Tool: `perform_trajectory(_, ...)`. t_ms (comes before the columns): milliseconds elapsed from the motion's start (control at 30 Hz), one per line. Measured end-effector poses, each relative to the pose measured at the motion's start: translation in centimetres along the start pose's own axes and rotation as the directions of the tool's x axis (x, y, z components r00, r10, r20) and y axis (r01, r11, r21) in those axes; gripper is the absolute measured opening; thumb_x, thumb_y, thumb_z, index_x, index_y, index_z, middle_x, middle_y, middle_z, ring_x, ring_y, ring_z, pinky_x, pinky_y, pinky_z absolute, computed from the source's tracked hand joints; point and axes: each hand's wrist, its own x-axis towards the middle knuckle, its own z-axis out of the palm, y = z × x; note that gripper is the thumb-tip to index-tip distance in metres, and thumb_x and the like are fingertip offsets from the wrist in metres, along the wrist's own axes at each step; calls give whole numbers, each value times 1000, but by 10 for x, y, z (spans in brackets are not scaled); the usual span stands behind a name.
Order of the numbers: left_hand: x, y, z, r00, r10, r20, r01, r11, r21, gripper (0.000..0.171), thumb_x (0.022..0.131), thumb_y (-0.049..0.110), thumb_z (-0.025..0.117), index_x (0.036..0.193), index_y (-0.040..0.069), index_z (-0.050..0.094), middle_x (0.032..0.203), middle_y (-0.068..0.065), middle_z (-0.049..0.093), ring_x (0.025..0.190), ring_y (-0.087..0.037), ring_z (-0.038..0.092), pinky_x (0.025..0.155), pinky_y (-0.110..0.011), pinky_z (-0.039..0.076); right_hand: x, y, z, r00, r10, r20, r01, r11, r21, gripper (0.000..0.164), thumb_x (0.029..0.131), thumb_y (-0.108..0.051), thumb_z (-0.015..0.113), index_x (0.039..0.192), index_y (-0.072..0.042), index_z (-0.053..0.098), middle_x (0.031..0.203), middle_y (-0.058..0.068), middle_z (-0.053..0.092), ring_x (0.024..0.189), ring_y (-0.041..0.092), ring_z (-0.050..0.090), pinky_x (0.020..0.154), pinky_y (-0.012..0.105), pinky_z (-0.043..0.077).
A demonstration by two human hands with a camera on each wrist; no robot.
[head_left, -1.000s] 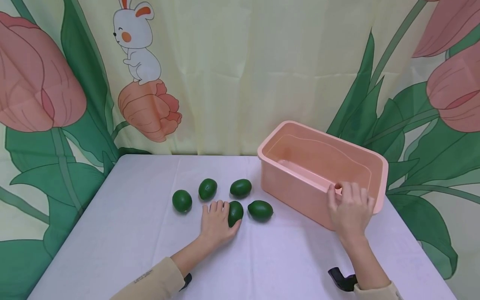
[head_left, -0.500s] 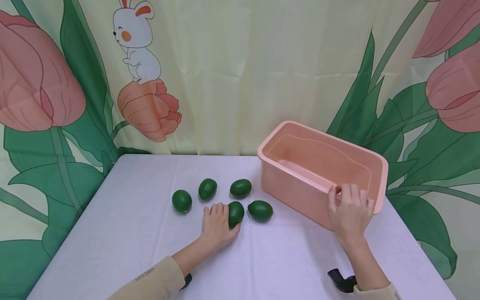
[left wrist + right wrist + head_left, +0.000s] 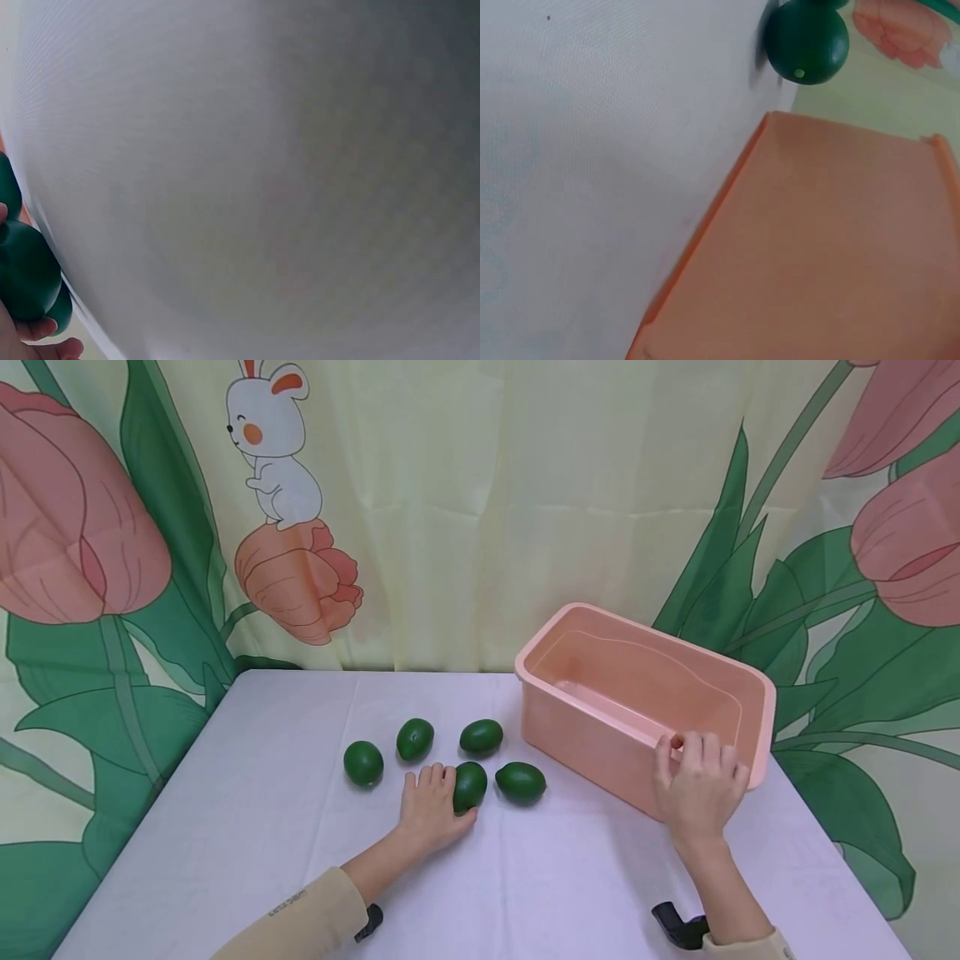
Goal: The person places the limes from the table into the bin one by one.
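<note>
My left hand (image 3: pixel 430 814) holds a dark green lime (image 3: pixel 471 787) on the white tablecloth, thumb on the near side and fingers on the far side. In the left wrist view that lime (image 3: pixel 30 270) and fingertips (image 3: pixel 41 328) show only at the left edge. Several other limes lie loose around it, one (image 3: pixel 521 783) just to its right. To the right stands a pink plastic bin (image 3: pixel 577 756), whose near rim my right hand (image 3: pixel 697 789) grips close to the right corner. The right wrist view has the bin's outer wall (image 3: pixel 817 247) but no fingers.
More limes lie behind and left of the left hand: a back one (image 3: pixel 482 737), a middle one (image 3: pixel 415 740) and a leftmost one (image 3: pixel 363 764). The white-covered table (image 3: pixel 247 827) ends at a printed curtain (image 3: pixel 480 527) behind.
The left hand and its lime have shifted only slightly. The right hand keeps its grip on the bin, and the other limes lie where they were.
</note>
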Motion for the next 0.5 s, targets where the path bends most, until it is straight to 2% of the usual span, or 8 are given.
perform_trajectory(500, 2, -3, 5, 1000, -1, 5, 2, 999, -44, 67, 76, 61, 53, 111, 5, 48, 94, -10, 46, 87, -25, 43, 75, -43, 36, -5, 0, 7, 1000, 16, -27, -16, 1000, 3, 37, 91, -28, 43, 85, 8, 54, 82, 25, 50, 79, 40, 41, 70, 54, 25)
